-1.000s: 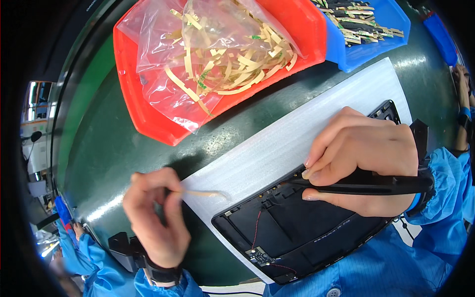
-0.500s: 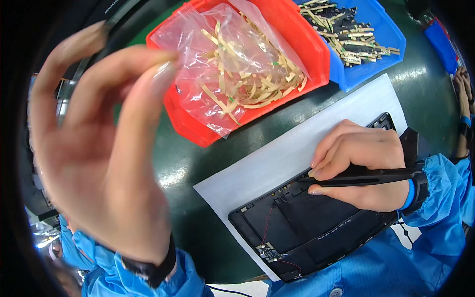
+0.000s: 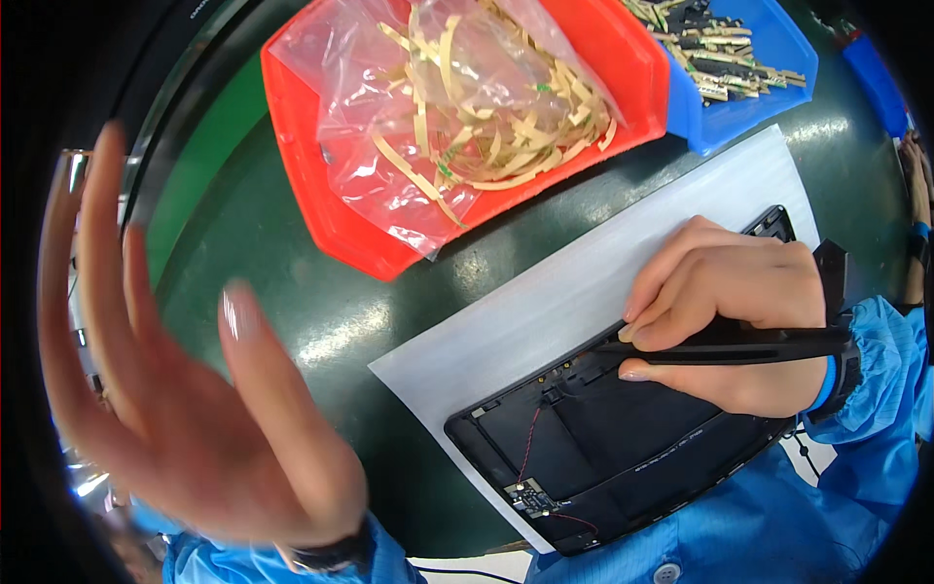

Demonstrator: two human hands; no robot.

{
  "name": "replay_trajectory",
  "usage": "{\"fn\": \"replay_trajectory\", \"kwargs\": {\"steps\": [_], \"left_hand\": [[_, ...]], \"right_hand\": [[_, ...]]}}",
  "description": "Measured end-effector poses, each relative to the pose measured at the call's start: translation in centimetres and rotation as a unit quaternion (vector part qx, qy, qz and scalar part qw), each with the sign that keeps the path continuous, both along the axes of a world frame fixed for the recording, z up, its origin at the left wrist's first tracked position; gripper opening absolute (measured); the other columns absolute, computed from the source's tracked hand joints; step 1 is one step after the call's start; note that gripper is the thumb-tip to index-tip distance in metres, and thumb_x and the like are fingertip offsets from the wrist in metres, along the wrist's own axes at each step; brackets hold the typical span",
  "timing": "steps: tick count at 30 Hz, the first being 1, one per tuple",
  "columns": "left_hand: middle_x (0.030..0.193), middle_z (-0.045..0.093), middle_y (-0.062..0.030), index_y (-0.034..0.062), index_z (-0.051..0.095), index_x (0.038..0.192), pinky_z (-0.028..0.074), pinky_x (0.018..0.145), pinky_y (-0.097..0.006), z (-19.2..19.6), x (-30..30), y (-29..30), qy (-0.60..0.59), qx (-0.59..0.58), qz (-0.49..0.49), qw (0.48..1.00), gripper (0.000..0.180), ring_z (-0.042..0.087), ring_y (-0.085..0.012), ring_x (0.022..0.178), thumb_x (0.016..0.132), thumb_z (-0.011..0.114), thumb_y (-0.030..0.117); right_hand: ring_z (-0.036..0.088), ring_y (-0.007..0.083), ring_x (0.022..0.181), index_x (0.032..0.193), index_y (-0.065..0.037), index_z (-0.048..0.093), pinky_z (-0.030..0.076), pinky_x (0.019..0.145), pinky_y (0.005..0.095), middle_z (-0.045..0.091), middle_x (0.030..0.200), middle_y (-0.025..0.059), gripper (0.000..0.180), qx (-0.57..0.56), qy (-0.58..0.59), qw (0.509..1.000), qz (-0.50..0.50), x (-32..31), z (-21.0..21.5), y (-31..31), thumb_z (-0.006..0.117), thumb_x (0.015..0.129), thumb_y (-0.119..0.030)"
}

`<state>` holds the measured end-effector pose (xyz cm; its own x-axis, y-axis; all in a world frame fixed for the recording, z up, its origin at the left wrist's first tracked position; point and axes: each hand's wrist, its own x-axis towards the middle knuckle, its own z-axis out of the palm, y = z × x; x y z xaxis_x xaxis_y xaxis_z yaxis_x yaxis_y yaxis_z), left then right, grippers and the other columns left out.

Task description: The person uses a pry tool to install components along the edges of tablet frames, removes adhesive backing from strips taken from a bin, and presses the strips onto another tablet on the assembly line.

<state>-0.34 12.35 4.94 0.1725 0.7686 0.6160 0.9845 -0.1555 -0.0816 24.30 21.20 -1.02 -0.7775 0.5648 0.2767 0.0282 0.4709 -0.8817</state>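
A black device housing (image 3: 584, 457), shaped like a tablet back shell, lies on a white sheet (image 3: 467, 331). Inside it are a small circuit board (image 3: 532, 497) and thin red wires. My right hand (image 3: 735, 311) is closed round black tweezers (image 3: 749, 346), whose tips point left over the housing's upper edge. Off to the left, my left hand (image 3: 195, 419) is raised with fingers spread and thumb apart, holding nothing. Beyond it stands a red bin (image 3: 297, 127) with a clear plastic bag (image 3: 365, 117) of thin yellowish flex strips (image 3: 506, 146).
A blue bin (image 3: 769, 107) at the far right holds more strips and black pieces. Everything rests on a dark green table (image 3: 292, 253). Another person's hand (image 3: 915, 175) shows at the right rim, near another blue bin (image 3: 876, 83).
My left hand has dropped lower, and its fingers have opened from a near-pinch to a wide spread. My right hand still holds the tweezers over the housing. The view has shifted slightly.
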Motion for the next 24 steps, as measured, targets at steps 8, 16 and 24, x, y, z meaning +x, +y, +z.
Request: {"fn": "replay_trajectory", "kwargs": {"steps": [8,16,24], "left_hand": [[0.095,0.063,-0.0223,-0.0093,0.034,0.125,0.046,0.088,-0.039,-2.9,4.3,-4.4,-0.252,-0.21,-0.034,0.944,0.06,0.063,-0.0284,0.089,0.071,0.06,-0.016],[0.092,0.064,-0.016,-0.008,0.041,0.117,0.05,0.081,-0.034,-2.4,5.8,-3.9,-0.168,-0.26,-0.04,0.95,0.057,0.064,-0.0228,0.082,0.068,0.071,-0.013],[0.092,0.069,-0.0165,-0.0097,0.053,0.107,0.055,0.073,-0.026,-3.5,6.0,-3.7,-0.264,-0.21,-0.062,0.939,0.039,0.07,-0.0191,0.08,0.074,0.074,-0.008]], "right_hand": [[0.067,0.0257,0.077,0.071,-0.002,0.063,0.053,0.065,0.0321,0.066,0.073,0.012,0.025,0.014,-0.016,1.0,-0.004,0.1,0.3,0.4,0.085,0.062,0.001],[0.067,0.0249,0.075,0.071,-0.003,0.062,0.052,0.063,0.0315,0.066,0.072,0.0099,0.027,0.021,-0.018,1.0,0.005,0.3,0.4,0.4,0.086,0.06,0.0],[0.067,0.024,0.073,0.071,-0.004,0.062,0.051,0.063,0.0323,0.067,0.072,0.0092,0.027,0.024,-0.038,0.999,0.007,0.3,0.7,0.4,0.086,0.059,0.0]]}}
